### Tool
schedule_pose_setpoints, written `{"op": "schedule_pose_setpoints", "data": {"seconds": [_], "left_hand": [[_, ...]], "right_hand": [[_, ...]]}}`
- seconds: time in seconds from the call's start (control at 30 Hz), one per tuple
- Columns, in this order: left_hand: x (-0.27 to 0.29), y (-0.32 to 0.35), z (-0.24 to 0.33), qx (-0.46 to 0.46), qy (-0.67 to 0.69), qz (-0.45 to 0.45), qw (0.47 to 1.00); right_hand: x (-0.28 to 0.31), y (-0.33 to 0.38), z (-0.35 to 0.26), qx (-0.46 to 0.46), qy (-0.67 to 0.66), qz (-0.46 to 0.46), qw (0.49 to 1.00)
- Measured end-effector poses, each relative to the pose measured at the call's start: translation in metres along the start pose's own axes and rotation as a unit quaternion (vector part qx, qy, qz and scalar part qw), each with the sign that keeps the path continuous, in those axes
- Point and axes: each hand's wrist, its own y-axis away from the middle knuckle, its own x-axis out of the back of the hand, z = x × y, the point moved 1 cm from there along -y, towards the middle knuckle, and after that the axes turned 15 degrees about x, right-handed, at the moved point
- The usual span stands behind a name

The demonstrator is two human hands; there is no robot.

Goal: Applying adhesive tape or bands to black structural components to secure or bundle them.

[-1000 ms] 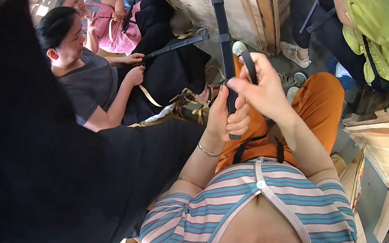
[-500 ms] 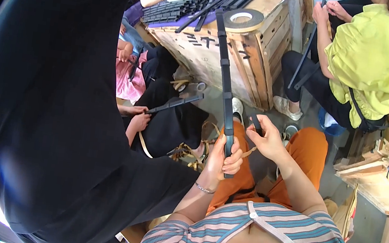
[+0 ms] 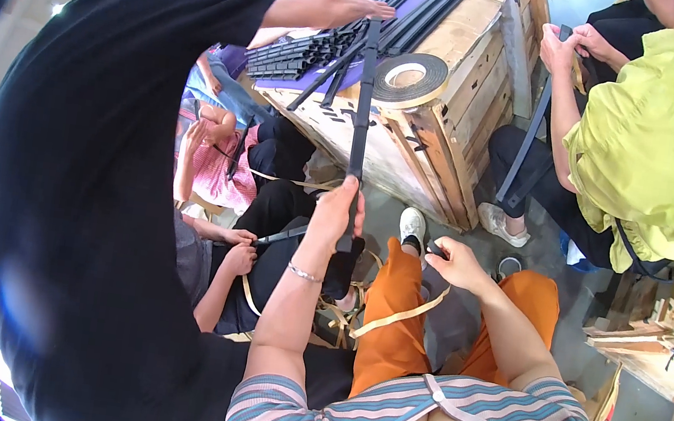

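My left hand (image 3: 335, 212) is wrapped round the lower part of a long black strip (image 3: 365, 103), which stands nearly upright in front of me with paler bands across it. At its top end, the hand (image 3: 370, 9) of a person in black meets or overlaps it; I cannot tell which. Over my orange-trousered knees, my right hand (image 3: 459, 267) is closed on a small dark piece (image 3: 436, 249), mostly hidden by the fingers. From beside that hand a narrow tan ribbon (image 3: 400, 314) hangs down to the left across my thigh.
Ahead is a wooden crate (image 3: 458, 133) bearing stacked black strips (image 3: 305, 62) and a black tape roll (image 3: 410, 79). The person in black (image 3: 111, 181) stands close on my left. A seated person in yellow (image 3: 652, 141) handles a strip at right. Tan ribbons (image 3: 336, 317) lie tangled on the floor.
My left hand has moved up and left with the black strip, toward the standing person's outstretched hand. My right hand has shifted slightly down, and more of the tan ribbon shows below it.
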Motion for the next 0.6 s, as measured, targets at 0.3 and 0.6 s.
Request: {"op": "schedule_pose_setpoints", "data": {"seconds": [0.3, 0.6], "left_hand": [[0.014, -0.078, 0.106, -0.071, -0.142, 0.059, 0.986], [0.048, -0.179, 0.163, -0.172, -0.165, 0.071, 0.969]], "right_hand": [[-0.008, -0.006, -0.001, 0.005, -0.042, -0.037, 0.998], [-0.013, -0.011, 0.004, -0.010, -0.037, -0.041, 0.998]]}}
